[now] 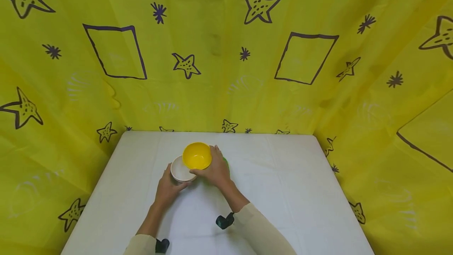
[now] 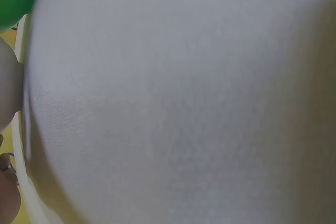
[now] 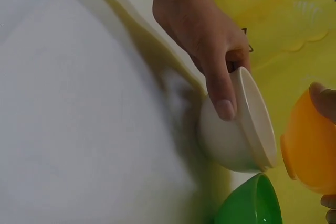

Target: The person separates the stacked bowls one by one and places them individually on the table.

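Note:
My right hand [image 1: 216, 168] holds a yellow bowl [image 1: 197, 156] by its side, thumb at the near rim. The yellow bowl is raised over the far right part of a white bowl [image 1: 179, 170], which my left hand [image 1: 168, 188] grips. In the right wrist view, the left thumb [image 3: 223, 95] lies on the white bowl's outer wall near the rim, and the yellow bowl's foot is apart from that rim. Beside the white bowl stands a green bowl [image 3: 249, 203], mostly hidden behind my right hand in the head view.
A white-covered table [image 1: 283, 184] lies under the hands. Yellow curtains [image 1: 212, 89] with drawn starfish and frames hang along its back and sides. Small dark devices are worn at the left wrist [image 1: 162, 246] and the right wrist [image 1: 225, 221].

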Available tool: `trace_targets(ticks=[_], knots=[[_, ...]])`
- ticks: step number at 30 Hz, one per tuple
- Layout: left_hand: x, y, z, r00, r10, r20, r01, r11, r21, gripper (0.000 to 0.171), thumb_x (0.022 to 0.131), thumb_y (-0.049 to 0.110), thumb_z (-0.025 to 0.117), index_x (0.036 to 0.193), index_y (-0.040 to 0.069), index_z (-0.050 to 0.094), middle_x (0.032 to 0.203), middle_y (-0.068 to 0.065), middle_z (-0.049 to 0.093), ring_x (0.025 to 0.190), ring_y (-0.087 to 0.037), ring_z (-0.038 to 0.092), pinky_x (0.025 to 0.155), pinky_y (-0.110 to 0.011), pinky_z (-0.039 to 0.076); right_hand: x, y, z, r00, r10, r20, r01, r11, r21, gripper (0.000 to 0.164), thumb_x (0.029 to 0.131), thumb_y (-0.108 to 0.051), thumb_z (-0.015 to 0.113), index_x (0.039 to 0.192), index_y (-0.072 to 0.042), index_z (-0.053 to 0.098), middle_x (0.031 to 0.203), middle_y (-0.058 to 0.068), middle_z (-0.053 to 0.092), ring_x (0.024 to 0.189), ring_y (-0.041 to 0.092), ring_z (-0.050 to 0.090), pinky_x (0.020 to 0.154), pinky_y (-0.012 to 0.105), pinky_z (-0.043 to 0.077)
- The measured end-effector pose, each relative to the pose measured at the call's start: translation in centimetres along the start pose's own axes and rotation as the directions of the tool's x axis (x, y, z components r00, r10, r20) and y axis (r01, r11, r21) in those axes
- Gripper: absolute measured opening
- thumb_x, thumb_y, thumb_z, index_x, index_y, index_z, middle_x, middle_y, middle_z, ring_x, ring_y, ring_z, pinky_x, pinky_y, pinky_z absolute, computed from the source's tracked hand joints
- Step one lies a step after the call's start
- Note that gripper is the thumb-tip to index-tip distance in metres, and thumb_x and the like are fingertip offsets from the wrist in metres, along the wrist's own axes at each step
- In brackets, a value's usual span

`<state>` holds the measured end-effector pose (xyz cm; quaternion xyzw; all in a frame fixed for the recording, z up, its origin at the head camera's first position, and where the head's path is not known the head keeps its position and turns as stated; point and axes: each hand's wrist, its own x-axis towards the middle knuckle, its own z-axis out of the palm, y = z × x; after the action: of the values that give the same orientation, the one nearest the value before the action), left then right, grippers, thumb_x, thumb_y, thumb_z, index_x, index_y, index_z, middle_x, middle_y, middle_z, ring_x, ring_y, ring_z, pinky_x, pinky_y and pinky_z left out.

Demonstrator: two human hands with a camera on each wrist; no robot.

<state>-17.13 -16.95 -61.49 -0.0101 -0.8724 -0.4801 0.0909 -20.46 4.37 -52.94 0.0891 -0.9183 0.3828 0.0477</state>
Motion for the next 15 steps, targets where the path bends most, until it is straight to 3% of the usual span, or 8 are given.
trace_targets(ticks=[6,15], knots=[[-0.1,0.4,-0.1,1.0,-0.008,0.0,0.008,1.0,-0.001,0.1,0.072,0.026,0.099,0.152,0.005,0.044,0.144,-0.024,0.057,0.132,-0.044,0.055,0.112,-0.063,0.041,0.0,0.9,-1.6,0.998,0.005,-0.058,-0.004,1.0,0.006,0.108,0.072,-0.056,0.093,0.155,-0.007,0.045,0.153,0.014,0.053,0.149,0.035,0.041,0.114,0.057,0.043],[-0.1,0.5,-0.1,0.999,-0.038,0.01,0.038,0.999,-0.022,0.102,0.072,0.026,0.1,0.154,0.005,0.043,0.149,-0.024,0.055,0.138,-0.044,0.051,0.117,-0.061,0.036,0.0,1.8,-3.5,0.984,0.118,-0.132,-0.106,0.99,0.096,0.11,0.071,-0.053,0.095,0.156,-0.005,0.044,0.157,0.014,0.05,0.153,0.033,0.035,0.118,0.058,0.036]])
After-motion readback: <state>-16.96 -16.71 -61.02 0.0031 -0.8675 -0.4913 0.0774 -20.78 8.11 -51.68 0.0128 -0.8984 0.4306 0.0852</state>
